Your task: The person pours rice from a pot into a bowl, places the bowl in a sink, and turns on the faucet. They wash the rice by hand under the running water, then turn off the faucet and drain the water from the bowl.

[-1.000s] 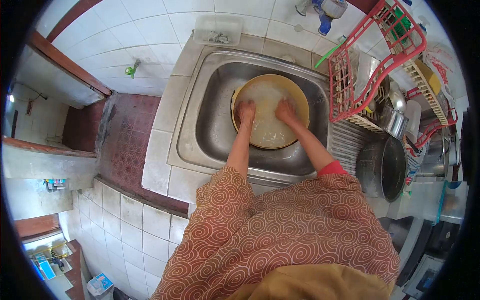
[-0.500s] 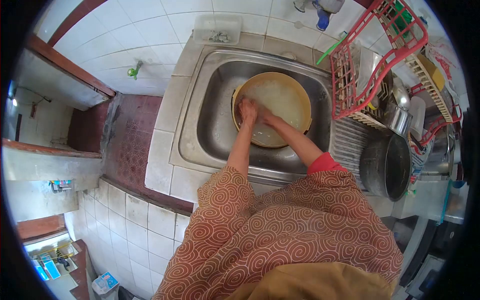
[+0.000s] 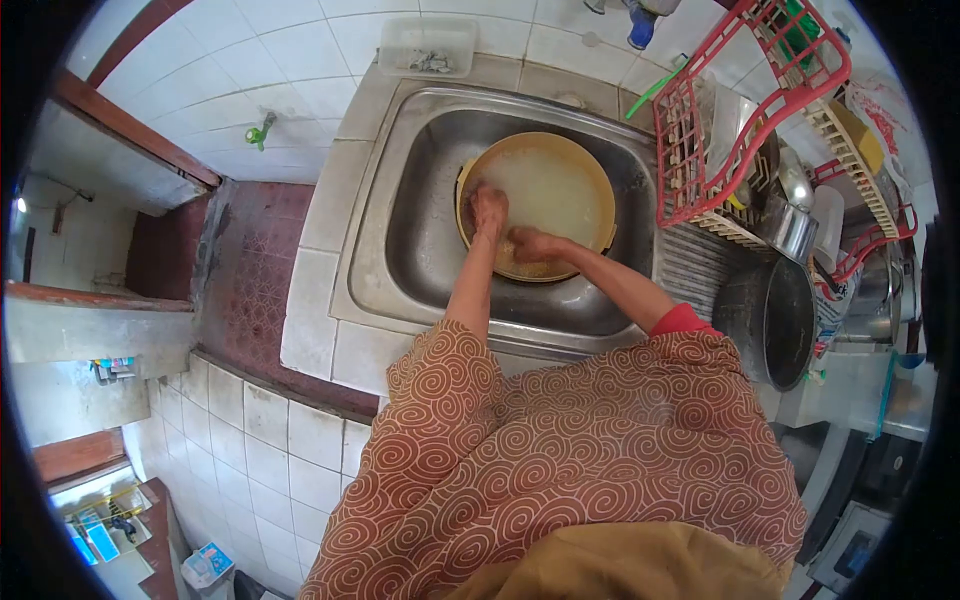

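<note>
A round yellow basin [image 3: 607, 190] of cloudy, whitish water [image 3: 555, 180] sits in the steel sink [image 3: 425, 200]. My left hand [image 3: 488, 208] reaches down into the water at the basin's left side, and its fingertips are hidden below the surface. Close by on the right, my right hand [image 3: 535, 245] is over the near part of the basin with its fingers curled in. Whatever those fingers hold, if anything, does not show. Pale specks lie along the near inner side of the basin, too small to name.
A red and cream dish rack [image 3: 700, 190] with dishes and metal pots stands on the right. A dark pot [image 3: 765, 325] lies tilted on the drainboard [image 3: 690, 275]. Behind the sink is a clear plastic tub [image 3: 428, 45]. A green-handled tap [image 3: 258, 133] juts from the left wall.
My right hand has come up out of the water toward the basin's near right side, fingers curled. My left hand stays at the left side. The whole view has shifted slightly.
</note>
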The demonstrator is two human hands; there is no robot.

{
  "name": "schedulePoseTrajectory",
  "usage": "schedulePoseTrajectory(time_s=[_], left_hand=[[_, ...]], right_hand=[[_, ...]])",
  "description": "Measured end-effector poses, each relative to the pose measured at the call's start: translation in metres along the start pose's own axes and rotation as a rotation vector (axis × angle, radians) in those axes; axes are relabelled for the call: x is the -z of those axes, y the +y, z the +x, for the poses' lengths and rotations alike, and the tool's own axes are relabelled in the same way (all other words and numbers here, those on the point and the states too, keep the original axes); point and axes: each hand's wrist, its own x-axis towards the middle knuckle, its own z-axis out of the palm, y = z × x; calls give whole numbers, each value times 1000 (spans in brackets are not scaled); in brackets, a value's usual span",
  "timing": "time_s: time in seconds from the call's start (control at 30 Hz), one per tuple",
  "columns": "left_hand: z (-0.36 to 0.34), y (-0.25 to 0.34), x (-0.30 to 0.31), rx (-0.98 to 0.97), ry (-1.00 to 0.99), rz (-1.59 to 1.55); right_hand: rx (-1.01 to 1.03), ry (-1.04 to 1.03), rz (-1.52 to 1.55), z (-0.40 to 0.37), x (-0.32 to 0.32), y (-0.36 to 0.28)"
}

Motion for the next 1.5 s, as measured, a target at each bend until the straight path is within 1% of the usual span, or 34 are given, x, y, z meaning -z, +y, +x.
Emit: schedulePoseTrajectory(time_s=[0.07, 0.1, 0.17, 0.2, 0.23, 0.27, 0.3, 0.37, 0.4, 0.47, 0.5, 0.6, 0.67, 0.7, 0.73, 0.77, 0.8, 0.83, 0.87, 0.97, 1.03, 1.07, 1.13, 1.17, 1.2, 1.27, 1.37, 1.4, 1.47, 1.5], left_hand=[[-9, 6, 4, -22, 38, -39], [-12, 8, 7, -33, 58, -57], [-8, 10, 10, 21, -58, 55], [-6, 11, 11, 47, -117, 112], [-5, 5, 4, 26, -131, 153], [-4, -3, -6, 3, -144, 194], [-2, -10, -14, -22, -157, 235], [-8, -3, -3, -120, -244, 380], [-11, 0, 5, -167, -287, 453], [-6, -13, -3, -175, -388, 590], [-4, -20, -8, -179, -439, 657], [-12, -12, -2, -376, -553, 1103], [-21, 5, 13, -358, -601, 1163], [-24, 10, 17, -349, -625, 1193], [-15, -11, -7, -350, -629, 1123], [1, -47, -46, -351, -631, 1054], [11, -67, -68, -352, -632, 985], [10, -67, -68, -351, -643, 952], [10, -63, -64, -328, -671, 918], [9, -53, -55, -184, -775, 728], [13, -51, -53, -91, -810, 606], [15, -51, -53, -45, -814, 544], [17, -49, -53, 35, -790, 436], [17, -49, -51, 78, -762, 375], [19, -47, -50, 114, -722, 321], [19, -46, -51, 191, -602, 206], [18, -29, -38, 321, -455, 17], [16, -23, -30, 395, -451, -42], [5, -15, -16, 191, -297, 48], [1, -12, -10, 89, -220, 94]], right_hand=[[-47, 63, -59, -7, 20, -2], [-83, 167, -85, -9, 26, 0], [-153, 374, -131, -8, 35, 16], [-84, 405, -214, -5, 39, 25], [-15, 436, -294, 3, 38, 43], [53, 470, -376, 3, 39, 47], [-26, 472, -378, 3, 38, 50], [-181, 475, -380, -3, 39, 43], [-163, 369, -492, -2, 40, 44], [-123, 150, -713, 8, 36, 56], [-92, 160, -697, 10, 30, 59], [-3, 194, -656, 7, 11, 56], [58, 217, -632, 10, 1, 58], [114, 209, -614, 39, -15, 92], [170, 201, -597, 68, -31, 125], [225, 191, -579, 95, -46, 155], [228, 176, -529, 90, -46, 143], [220, 182, -459, 79, -41, 122], [199, 198, -328, 68, -38, 101], [79, 262, 55, 33, -27, 38], [-38, 339, 266, 15, -23, 9], [-75, 417, 354, 5, -21, -9], [-290, 272, 522, 35, -24, 26], [-394, 195, 607, 39, -20, 27], [-313, 219, 731, 39, -19, 30], [-153, 265, 981, 10, 0, 3], [-68, 355, 1030, 11, 11, 14], [-132, 419, 873, 8, 17, 18], [-251, 535, 552, -2, 35, 23], [-231, 545, 339, -3, 42, 27]])
